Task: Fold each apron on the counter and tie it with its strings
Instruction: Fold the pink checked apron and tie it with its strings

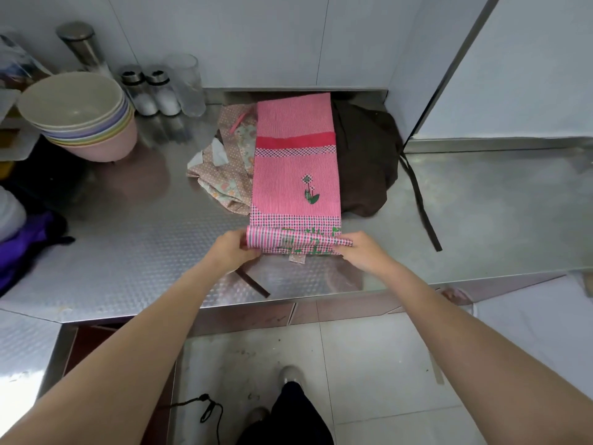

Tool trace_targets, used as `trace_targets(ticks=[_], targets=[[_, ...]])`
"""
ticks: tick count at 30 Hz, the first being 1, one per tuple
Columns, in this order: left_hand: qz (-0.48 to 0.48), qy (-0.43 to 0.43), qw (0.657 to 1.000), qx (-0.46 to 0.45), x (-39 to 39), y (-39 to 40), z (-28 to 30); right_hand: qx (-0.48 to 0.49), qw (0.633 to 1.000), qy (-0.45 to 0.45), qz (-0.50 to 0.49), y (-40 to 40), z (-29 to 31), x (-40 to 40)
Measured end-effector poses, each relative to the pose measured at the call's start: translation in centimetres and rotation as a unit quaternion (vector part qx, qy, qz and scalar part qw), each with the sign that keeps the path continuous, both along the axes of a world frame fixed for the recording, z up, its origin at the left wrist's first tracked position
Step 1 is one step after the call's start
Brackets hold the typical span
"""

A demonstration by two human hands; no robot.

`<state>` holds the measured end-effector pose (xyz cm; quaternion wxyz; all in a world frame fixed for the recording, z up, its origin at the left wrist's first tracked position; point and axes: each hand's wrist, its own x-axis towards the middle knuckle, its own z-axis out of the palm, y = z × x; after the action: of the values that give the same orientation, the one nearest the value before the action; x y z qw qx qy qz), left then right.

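Hands work the near end of the pink apron [296, 162], a long strip on the table [144, 220]: left hand [231, 248] and right hand [361, 252] each pinch a corner of its rolled hem. Brown apron [365, 162] lies just right.

No text reads clearly — perhaps green lettering on the pink apron's [296, 175] rolled hem, illegible.

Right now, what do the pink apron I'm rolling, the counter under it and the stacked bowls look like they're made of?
Pink apron: woven cloth, likely cotton, matte; fine stripes, checked bands, soft curl where both hands hold its near edge. Counter: metal sheet, probably stainless steel, with an embossed dotted texture and dull reflections. Stacked bowls: matte pastel, possibly plastic or bamboo-fibre; can't tell which.
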<state>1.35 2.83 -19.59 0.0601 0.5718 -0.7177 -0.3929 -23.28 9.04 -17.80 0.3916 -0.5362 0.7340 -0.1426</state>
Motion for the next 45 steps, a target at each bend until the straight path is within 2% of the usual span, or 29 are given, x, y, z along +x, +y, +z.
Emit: trace_targets(ticks=[4,8,10,13,16,20,23,25,26,27,28,29,31,32,33,36,37,39,40,42,45], targets=[[0.034,0.033,0.995,0.083,0.5,1.0,-0.2,0.091,0.982,-0.144,-0.082,1.2,0.7,-0.3],[0.068,0.027,0.992,0.104,0.6,2.0,-0.4,0.088,0.961,-0.206,-0.161,2.8,-0.3,0.6],[0.082,0.021,0.991,0.107,0.6,2.3,-0.4,0.070,0.967,-0.171,-0.175,2.9,-1.0,1.3],[0.124,0.054,0.984,0.118,0.5,2.9,-0.4,0.034,0.988,-0.026,-0.152,2.3,-1.6,2.3],[0.181,0.108,0.968,0.134,0.6,3.2,-0.5,0.016,0.987,0.103,-0.119,1.9,-1.2,3.5],[0.197,0.099,0.967,0.125,1.3,3.0,-0.9,0.013,0.979,0.172,-0.112,1.4,-1.3,4.1],[0.160,0.043,0.981,0.099,1.5,3.0,-1.0,0.019,0.973,0.213,-0.085,1.1,-1.4,4.4],[0.116,-0.063,0.990,0.051,1.2,3.5,-0.4,0.023,0.969,0.237,-0.071,1.1,-1.1,4.6],[0.095,-0.148,0.984,-0.009,0.9,3.8,-0.1,0.026,0.967,0.245,-0.067,1.0,-1.1,4.7],[0.065,-0.235,0.965,-0.099,0.7,4.1,0.1,0.026,0.965,0.251,-0.066,1.0,-1.0,4.7],[0.029,-0.281,0.940,-0.190,0.3,4.4,0.4,0.028,0.965,0.253,-0.065,1.1,-0.8,4.7],[-0.018,-0.275,0.922,-0.272,-0.2,4.7,0.4,0.028,0.965,0.253,-0.066,1.1,-0.6,4.8],[-0.137,-0.199,0.895,-0.375,-1.4,5.0,0.1,0.039,0.966,0.246,-0.069,1.0,-0.4,4.8],[-0.198,-0.183,0.884,-0.382,-1.8,4.9,-0.3,0.042,0.967,0.240,-0.077,1.0,-0.3,4.8],[-0.252,-0.199,0.882,-0.345,-2.1,4.8,-0.7,0.040,0.969,0.228,-0.092,0.9,-0.3,4.6],[-0.301,-0.282,0.899,-0.149,-2.1,4.5,-1.8,-0.013,0.973,0.193,-0.125,0.8,-0.5,4.0],[-0.302,-0.290,0.897,-0.140,-2.0,4.3,-1.9,-0.064,0.969,0.219,-0.098,1.1,-0.6,3.9],[-0.308,-0.303,0.888,-0.158,-2.1,4.1,-2.1,-0.148,0.950,0.269,0.055,1.6,-1.3,3.5],[-0.305,-0.306,0.887,-0.162,-2.1,3.9,-1.9,-0.135,0.943,0.266,0.145,1.7,-1.8,3.4],[-0.297,-0.307,0.889,-0.164,-2.0,3.6,-1.9,-0.037,0.932,0.239,0.268,1.8,-2.6,3.0],[-0.288,-0.298,0.891,-0.186,-1.7,3.1,-1.8,-0.002,0.931,0.210,0.298,1.7,-3.1,1.8]])
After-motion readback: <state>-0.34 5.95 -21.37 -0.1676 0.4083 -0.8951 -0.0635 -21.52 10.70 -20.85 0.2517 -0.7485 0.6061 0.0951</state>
